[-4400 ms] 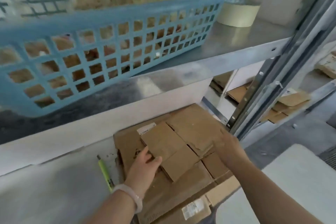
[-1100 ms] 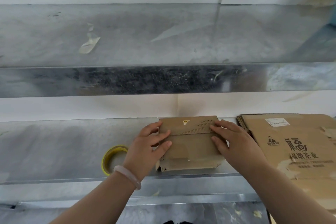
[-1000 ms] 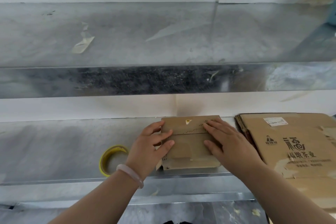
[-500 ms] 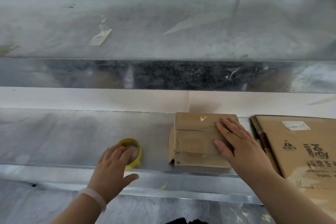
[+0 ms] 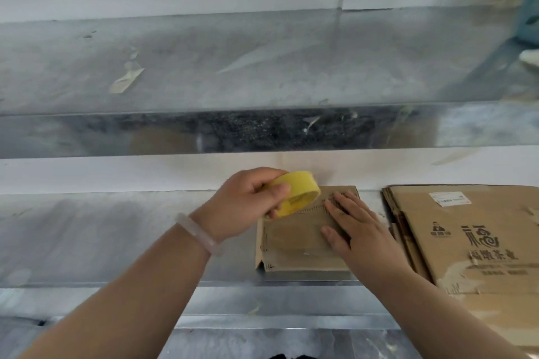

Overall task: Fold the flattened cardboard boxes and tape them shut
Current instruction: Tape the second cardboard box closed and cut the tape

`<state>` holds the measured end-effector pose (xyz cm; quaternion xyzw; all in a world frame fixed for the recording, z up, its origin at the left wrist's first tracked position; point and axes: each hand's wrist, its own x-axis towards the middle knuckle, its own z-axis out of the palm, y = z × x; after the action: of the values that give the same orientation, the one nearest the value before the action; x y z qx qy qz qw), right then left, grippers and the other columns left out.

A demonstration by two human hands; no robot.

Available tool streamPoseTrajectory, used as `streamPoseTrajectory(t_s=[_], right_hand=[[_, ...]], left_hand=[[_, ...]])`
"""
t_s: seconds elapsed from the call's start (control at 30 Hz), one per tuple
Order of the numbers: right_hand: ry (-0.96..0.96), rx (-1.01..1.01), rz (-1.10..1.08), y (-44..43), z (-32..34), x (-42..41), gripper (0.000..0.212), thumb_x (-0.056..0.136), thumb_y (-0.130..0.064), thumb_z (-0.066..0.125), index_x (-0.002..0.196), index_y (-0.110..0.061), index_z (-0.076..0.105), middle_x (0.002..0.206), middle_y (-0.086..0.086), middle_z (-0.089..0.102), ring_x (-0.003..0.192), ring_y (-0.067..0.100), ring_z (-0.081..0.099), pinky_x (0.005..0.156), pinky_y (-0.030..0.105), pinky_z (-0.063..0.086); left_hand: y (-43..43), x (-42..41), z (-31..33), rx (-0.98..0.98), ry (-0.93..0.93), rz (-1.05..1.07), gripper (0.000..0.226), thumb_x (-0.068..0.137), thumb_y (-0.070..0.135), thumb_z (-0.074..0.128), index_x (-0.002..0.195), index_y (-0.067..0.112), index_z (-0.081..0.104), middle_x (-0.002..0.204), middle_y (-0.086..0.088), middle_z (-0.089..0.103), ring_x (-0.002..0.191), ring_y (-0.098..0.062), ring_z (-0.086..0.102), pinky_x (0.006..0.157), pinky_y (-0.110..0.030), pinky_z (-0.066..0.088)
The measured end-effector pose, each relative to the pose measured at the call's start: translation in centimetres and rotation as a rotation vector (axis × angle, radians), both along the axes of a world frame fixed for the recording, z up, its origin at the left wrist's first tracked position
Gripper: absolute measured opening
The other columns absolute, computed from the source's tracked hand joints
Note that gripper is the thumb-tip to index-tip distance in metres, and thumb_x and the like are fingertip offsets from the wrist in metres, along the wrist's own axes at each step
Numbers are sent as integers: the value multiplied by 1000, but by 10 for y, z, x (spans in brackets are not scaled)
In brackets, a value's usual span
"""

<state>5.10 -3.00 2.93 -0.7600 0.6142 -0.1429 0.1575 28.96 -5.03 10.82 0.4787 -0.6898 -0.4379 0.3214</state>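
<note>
The box [image 5: 294,245] sits folded up on the shelf [image 5: 116,236], near its front edge and about mid-scene, with its top flaps closed. No fresh strip of tape is visible across the seam, so the folding of this one looks done and the sealing not yet begun.

The right hand [image 5: 358,233] lies flat on the right half of the lid, fingers straight and spread, pressing the flaps down. The left hand [image 5: 245,204], with a pale bracelet [image 5: 201,234] on the wrist, grips a yellow tape roll [image 5: 300,192] between thumb and curled fingers, held just over the far left corner of the box. Whether a free end has been peeled off cannot be told.

Just right of the box lies a stack of flat cartons [image 5: 472,236], printed and labelled, not yet folded, so most of the job seems to remain. Above, an upper shelf [image 5: 233,67] carries a stuck tape scrap [image 5: 125,81].
</note>
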Motion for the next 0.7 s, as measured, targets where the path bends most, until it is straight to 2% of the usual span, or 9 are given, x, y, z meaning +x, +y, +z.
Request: streamPoseTrajectory(t_s=[0.07,0.13,0.23,0.27,0.33,0.4,0.5,0.6,0.7], right_hand=[[-16,7,13,-1,0,-1,61,95,-58,41,150,-31,37,161,-16,19,149,2,3,123,28,3],[-25,33,29,-3,1,-2,61,96,-57,44,150,-28,38,161,-15,19,149,3,3,123,33,6],[-106,97,42,-8,6,-8,58,95,-51,51,149,-31,40,158,-17,27,148,2,12,123,34,9],[-199,115,15,-10,11,-10,51,96,-47,52,145,-33,45,151,-19,38,144,2,23,120,33,17],[-484,121,-96,-12,25,-13,28,98,-42,51,123,-44,63,114,-35,59,117,-5,48,101,19,36],[-621,104,-172,-16,40,-13,18,97,-45,52,99,-49,70,82,-42,60,91,-15,56,77,3,37],[-588,176,-217,-24,51,-11,20,92,-47,60,94,-36,76,79,-25,67,81,-6,60,66,10,42],[-597,210,-288,-29,54,-10,11,88,-41,67,83,-33,73,82,-16,71,80,0,62,65,16,45],[-636,227,-335,-30,57,-10,15,87,-35,70,73,-30,69,78,-10,72,82,10,65,71,24,52]], left_hand=[[-18,-25,-4,45,-138,-27,22,97,24,55,110,14,69,68,6,62,58,-6,60,62,-24,53],[-30,-36,-9,66,-191,-14,26,96,26,55,104,5,69,62,9,58,53,-5,57,58,-22,50],[-41,-37,-10,92,-212,-31,28,94,33,57,96,8,70,55,12,59,51,-5,58,55,-21,50],[-43,-37,-9,103,-218,-44,30,91,37,57,94,11,70,55,13,60,51,-5,59,54,-21,50],[-46,-40,-8,121,-229,-63,32,87,43,57,92,15,71,58,12,62,54,-7,60,54,-24,51],[-47,-46,-9,109,-268,-77,27,90,41,58,90,18,71,61,12,64,57,-7,60,57,-26,53],[-49,-53,-8,64,-348,-94,28,93,39,57,86,14,69,58,12,60,52,-5,58,52,-20,49],[-51,-55,-6,43,-393,-113,31,93,40,57,86,12,68,59,10,59,51,-3,58,50,-16,46],[-50,-57,-5,24,-426,-130,32,92,42,57,86,13,67,64,5,62,52,-3,59,51,-17,47]])
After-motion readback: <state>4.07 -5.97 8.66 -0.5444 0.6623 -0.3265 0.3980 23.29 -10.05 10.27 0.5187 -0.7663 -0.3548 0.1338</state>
